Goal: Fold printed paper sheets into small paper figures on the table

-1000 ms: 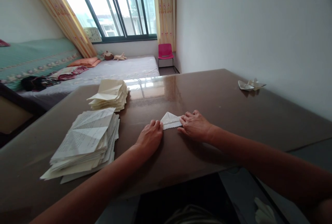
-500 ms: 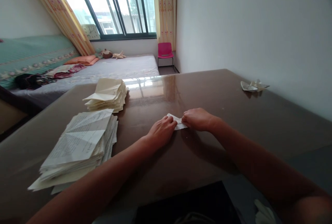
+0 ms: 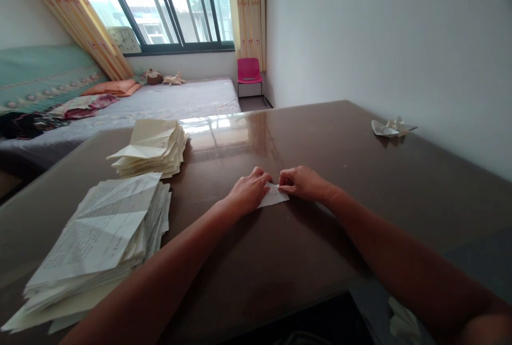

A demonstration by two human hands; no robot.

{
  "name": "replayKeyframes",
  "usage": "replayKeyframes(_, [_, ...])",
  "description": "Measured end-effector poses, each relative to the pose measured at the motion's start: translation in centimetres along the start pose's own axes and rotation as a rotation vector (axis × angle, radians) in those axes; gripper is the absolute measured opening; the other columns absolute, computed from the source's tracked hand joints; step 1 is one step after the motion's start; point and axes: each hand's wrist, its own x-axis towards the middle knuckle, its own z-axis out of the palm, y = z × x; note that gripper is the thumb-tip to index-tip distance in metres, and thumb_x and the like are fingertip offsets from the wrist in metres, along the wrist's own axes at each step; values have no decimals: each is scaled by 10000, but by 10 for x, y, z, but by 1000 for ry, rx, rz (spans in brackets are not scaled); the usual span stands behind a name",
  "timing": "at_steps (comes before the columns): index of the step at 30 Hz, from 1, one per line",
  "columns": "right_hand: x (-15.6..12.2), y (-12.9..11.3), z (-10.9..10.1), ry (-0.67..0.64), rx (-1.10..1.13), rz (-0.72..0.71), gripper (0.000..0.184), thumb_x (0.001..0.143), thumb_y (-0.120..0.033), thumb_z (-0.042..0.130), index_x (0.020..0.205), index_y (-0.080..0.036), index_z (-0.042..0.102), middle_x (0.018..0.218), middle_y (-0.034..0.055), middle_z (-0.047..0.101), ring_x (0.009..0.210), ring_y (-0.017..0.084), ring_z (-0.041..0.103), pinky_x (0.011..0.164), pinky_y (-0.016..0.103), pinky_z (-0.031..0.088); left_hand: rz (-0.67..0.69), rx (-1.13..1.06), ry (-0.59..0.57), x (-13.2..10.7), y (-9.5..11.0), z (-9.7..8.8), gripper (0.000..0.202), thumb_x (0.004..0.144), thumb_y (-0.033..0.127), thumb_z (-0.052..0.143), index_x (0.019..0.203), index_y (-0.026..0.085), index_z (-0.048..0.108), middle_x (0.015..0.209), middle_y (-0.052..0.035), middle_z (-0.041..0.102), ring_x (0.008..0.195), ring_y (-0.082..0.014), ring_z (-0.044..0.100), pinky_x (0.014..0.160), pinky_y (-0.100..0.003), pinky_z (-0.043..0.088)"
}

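A small folded piece of paper (image 3: pixel 274 196) with writing on it lies on the brown glossy table (image 3: pixel 240 259), between my two hands. My left hand (image 3: pixel 251 190) is closed on its left side, the fingertips pressing on the paper. On the upper right edge, my right hand (image 3: pixel 301 182) pinches the paper between thumb and curled fingers. Part of the sheet is hidden under the fingers of both hands.
To the left lie a stack of white printed sheets (image 3: pixel 100 227) and, behind it, a stack of cream paper (image 3: pixel 154 139). Folded paper shapes (image 3: pixel 386 129) sit at the right near the wall. Beyond the table are a bed (image 3: pixel 192 97) and a pink chair (image 3: pixel 248 70).
The paper shows more of its near part between my hands, and my left hand has shifted slightly left. The view has turned a little, so the stacks appear further left and lower.
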Motion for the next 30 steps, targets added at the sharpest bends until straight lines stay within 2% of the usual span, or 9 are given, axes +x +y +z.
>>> replayKeyframes(6, [-1,2,0,0,0,-7,150,817,-376,602,831,-240,662,807,-13,704,705,125,611,580,204,361,12,-18,-65,5,-4,-5,220,904,314,427,1080,231,529,1118,-56,518,879,-209,645,818,-349,486])
replayKeyframes(11, [-1,2,1,-5,-23,-4,139,823,-369,601,839,-241,652,823,-13,704,716,127,618,590,208,364,8,-23,-53,4,0,-7,309,905,323,419,1202,253,464,1189,-63,502,926,-215,641,841,-353,479])
replayKeyframes(14, [-1,1,1,-3,-35,-6,134,830,-364,597,840,-242,650,829,-12,706,723,128,621,599,209,368,-17,-2,-70,3,2,-8,265,910,340,400,1143,258,496,1149,-55,501,895,-206,644,831,-349,480])
replayKeyframes(21, [-3,-1,2,24,-12,7,130,824,-357,600,824,-239,653,804,-8,707,705,130,620,591,210,373,-22,-7,-2,4,3,-2,207,895,310,424,1065,227,506,1114,-54,534,921,-215,636,799,-343,484])
replayKeyframes(26, [-3,-2,4,45,16,26,140,812,-364,609,865,-248,668,819,-9,713,744,139,638,631,210,404,-33,-84,83,2,3,7,252,896,328,432,1124,269,520,1122,-36,528,940,-200,631,813,-322,480])
replayKeyframes(30, [-5,-6,3,63,1,55,148,807,-385,605,881,-280,679,836,-28,718,775,144,644,641,220,406,-87,-100,94,0,5,10,229,903,365,432,1068,285,570,1105,-27,509,906,-179,632,804,-300,474])
